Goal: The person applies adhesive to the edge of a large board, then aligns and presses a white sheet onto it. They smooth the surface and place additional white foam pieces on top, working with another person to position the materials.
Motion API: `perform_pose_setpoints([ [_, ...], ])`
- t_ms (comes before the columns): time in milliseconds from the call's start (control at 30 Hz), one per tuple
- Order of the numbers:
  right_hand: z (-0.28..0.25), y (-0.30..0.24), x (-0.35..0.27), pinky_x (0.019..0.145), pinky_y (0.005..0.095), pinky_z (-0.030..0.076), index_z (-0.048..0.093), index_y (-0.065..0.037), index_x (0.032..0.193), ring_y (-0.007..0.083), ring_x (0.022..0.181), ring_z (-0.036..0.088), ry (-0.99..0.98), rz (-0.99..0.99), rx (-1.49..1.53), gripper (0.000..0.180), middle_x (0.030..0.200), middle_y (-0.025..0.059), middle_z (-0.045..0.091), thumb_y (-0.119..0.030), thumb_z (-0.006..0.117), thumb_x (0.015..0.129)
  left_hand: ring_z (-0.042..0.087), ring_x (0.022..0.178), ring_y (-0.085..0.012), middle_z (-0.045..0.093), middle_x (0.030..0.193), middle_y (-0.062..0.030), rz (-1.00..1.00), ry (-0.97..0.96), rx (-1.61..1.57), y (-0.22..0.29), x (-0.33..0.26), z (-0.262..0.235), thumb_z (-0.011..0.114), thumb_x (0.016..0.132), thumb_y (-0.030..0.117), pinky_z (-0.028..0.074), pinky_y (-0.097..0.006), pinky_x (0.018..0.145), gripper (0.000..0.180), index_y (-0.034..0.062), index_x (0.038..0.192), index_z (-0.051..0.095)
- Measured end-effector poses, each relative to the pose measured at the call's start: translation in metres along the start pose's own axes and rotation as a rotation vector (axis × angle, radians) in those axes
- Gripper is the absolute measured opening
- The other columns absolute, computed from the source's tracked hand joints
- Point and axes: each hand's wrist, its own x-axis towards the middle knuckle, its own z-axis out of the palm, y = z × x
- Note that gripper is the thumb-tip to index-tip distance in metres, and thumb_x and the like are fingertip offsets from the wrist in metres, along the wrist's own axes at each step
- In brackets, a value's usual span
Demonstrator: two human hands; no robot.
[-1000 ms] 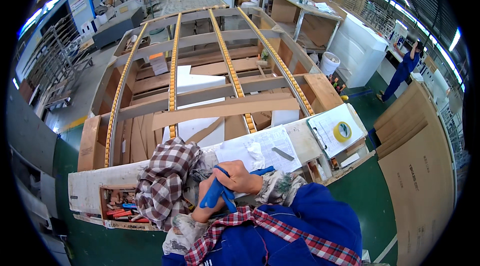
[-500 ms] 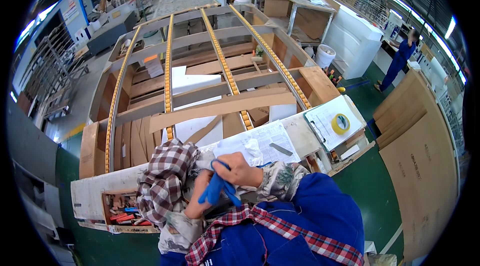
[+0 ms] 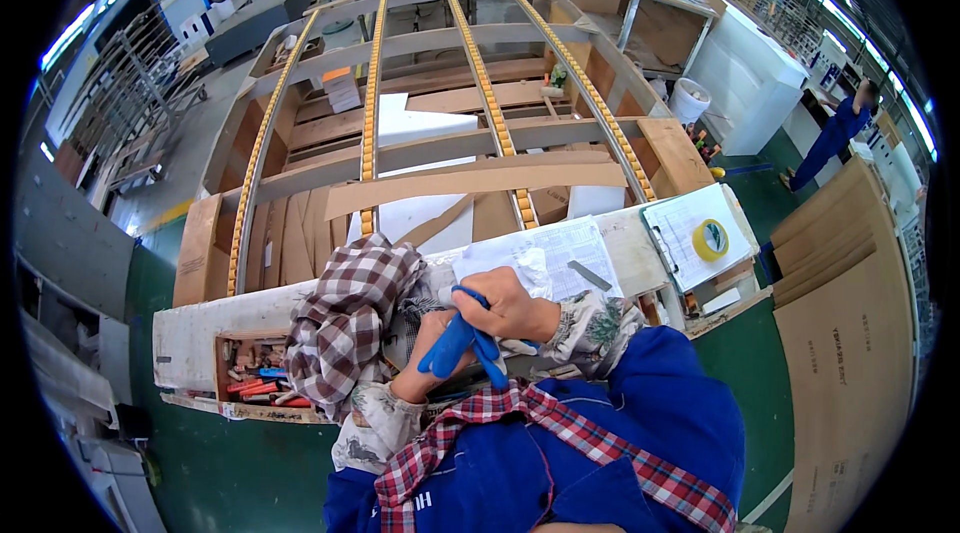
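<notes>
My right hand (image 3: 505, 299) is closed around a blue glove (image 3: 447, 345), pinching its upper edge. The glove's fingers droop downward between my hands, in front of my chest. Close beside it, my left hand (image 3: 430, 341) is raised against the glove. The glove and my right hand hide most of its fingers, so their grip cannot be made out. A crumpled brown-and-white checked cloth (image 3: 345, 308) lies on the bench to the left of my left hand. Just beyond my hands, printed paper sheets (image 3: 575, 258) and a small grey strip (image 3: 590, 275) rest on the bench.
Past the bench, a wooden frame carries yellow roller tracks (image 3: 490, 103). A cardboard strip (image 3: 475, 188) crosses them. An open tray (image 3: 262, 388) holds red tools at left. A clipboard (image 3: 680, 263) with a tape roll (image 3: 710, 240) lies right. Cardboard sheets (image 3: 850, 353) stand at right; a person (image 3: 835, 138) stands farther off.
My view has shifted, so the bench and frame sit higher and farther right. Both hands stay together at the glove, with my right hand still gripping it.
</notes>
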Motion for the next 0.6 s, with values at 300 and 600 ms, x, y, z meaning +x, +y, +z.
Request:
perform_pose_setpoints([
  [300, 0.001, -0.020, 0.002, 0.041, 0.0346, 0.035, 0.043, -0.001, 0.057, 0.0288, 0.043, 0.044, -0.197, -0.164, 0.219, 0.026, 0.050, 0.0116, 0.041, -0.011, 0.053, 0.079, 0.054, 0.087, -0.0149, 0.056, 0.096, -0.0096, 0.001, -0.533, -0.552, -0.041, -0.032, 0.010, 0.068, 0.065, 0.009, 0.046, -0.029, 0.071, 0.035, 0.0012, 0.097, 0.054],
  [600, 0.002, -0.019, 0.005, 0.042, 0.0347, 0.035, 0.045, 0.001, 0.059, 0.0288, 0.044, 0.046, -0.148, -0.155, 0.224, 0.024, 0.052, 0.0127, 0.042, -0.011, 0.052, 0.080, 0.057, 0.071, -0.0146, 0.057, 0.075, -0.0045, -0.178, -0.453, -0.704, -0.031, -0.039, 0.006, 0.067, 0.071, 0.009, 0.045, -0.026, 0.060, 0.033, 0.0016, 0.099, 0.052],
])
